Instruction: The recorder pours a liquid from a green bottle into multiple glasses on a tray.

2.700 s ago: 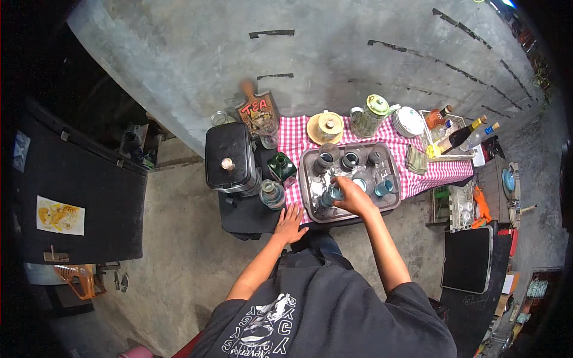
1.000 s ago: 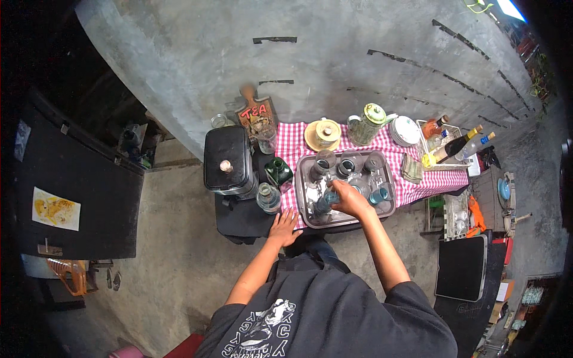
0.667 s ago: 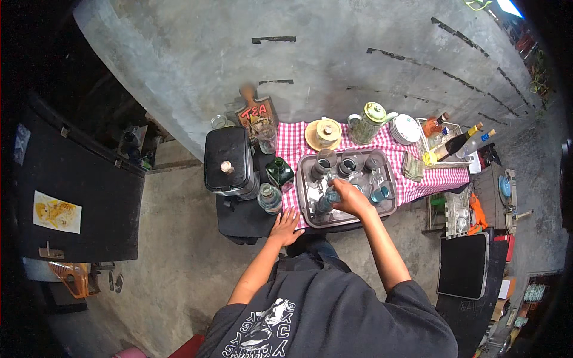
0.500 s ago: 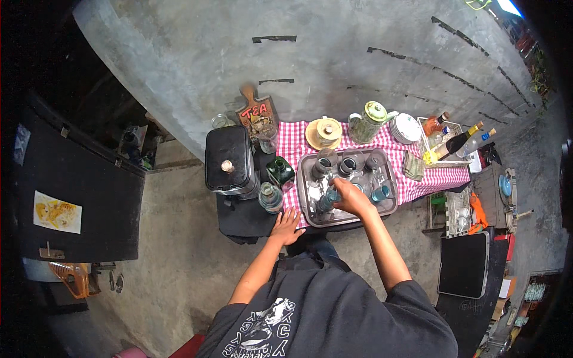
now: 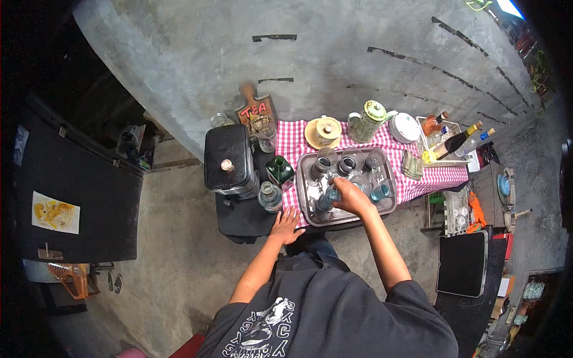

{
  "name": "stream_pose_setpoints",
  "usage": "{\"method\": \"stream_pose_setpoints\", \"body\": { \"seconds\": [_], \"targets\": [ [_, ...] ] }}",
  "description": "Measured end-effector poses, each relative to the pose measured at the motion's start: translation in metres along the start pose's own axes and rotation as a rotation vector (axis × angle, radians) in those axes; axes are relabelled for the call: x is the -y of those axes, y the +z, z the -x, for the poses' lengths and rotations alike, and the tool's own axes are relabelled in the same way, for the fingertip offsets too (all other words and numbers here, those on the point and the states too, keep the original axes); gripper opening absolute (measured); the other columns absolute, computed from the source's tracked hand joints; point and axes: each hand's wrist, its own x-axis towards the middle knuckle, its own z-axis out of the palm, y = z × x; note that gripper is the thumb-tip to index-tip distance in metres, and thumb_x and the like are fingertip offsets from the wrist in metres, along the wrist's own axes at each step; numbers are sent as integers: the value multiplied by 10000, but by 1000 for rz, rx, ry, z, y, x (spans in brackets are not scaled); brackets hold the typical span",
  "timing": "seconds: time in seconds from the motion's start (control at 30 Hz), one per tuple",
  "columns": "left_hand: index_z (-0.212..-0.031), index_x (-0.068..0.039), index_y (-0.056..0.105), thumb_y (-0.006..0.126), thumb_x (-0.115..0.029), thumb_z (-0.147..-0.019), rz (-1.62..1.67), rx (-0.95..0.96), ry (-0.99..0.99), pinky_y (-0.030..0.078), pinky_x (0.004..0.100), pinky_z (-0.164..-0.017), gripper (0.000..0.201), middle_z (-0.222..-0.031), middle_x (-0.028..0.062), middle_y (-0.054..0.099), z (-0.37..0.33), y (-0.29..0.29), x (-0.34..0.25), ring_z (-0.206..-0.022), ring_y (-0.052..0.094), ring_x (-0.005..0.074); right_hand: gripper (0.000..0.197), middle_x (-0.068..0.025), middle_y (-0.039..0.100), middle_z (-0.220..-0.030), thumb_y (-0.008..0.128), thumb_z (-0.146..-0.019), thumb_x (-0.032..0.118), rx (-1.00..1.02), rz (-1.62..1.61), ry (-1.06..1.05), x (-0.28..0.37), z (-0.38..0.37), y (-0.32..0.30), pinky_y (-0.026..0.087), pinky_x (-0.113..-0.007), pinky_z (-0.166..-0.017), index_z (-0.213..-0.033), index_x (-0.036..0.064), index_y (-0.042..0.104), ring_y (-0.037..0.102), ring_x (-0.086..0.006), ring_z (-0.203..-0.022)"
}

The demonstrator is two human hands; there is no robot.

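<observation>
A grey rectangular tray lies on the red-and-white checked cloth, with several drinking glasses standing in it. My right hand reaches over the tray's front half, its fingers curled around a blue-tinted glass. Just right of that hand stands another blue-tinted glass. Clear glasses with dark bases, such as this glass, are in the back row. My left hand rests flat with fingers spread on the table's front edge, close to a clear glass bottle.
Left of the tray are a green bottle and a black lidded container. Behind it stand a yellowish lidded cup, a patterned pitcher and stacked plates. A folded cloth and a bottle crate lie to the right.
My hands keep nearly the same places; the right one stays at the blue-tinted glass. The whole view has shifted very slightly.
</observation>
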Motion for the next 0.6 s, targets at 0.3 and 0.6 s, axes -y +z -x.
{"method": "stream_pose_setpoints", "body": {
  "seconds": [0.3,0.6],
  "targets": [
    [-1557,-130,122,366,-601,-956,44,-61,7,-37,465,-1195,802,-1630,105,-12,0,5,1,-1500,-72,257,587,-209,598,-1097,788,-626,56,28,1,3,3,-2,-4,484,-436,-899,-1146,12,519,580,-401,-1068],
    [-1554,-118,136,412,-573,-949,92,-123,23,-37,463,-1195,806,-1630,109,10,2,10,1,-1501,-64,257,579,-218,590,-1110,788,-636,66,31,0,4,2,-1,-3,484,-432,-894,-1145,2,521,572,-405,-1072]
  ]
}}
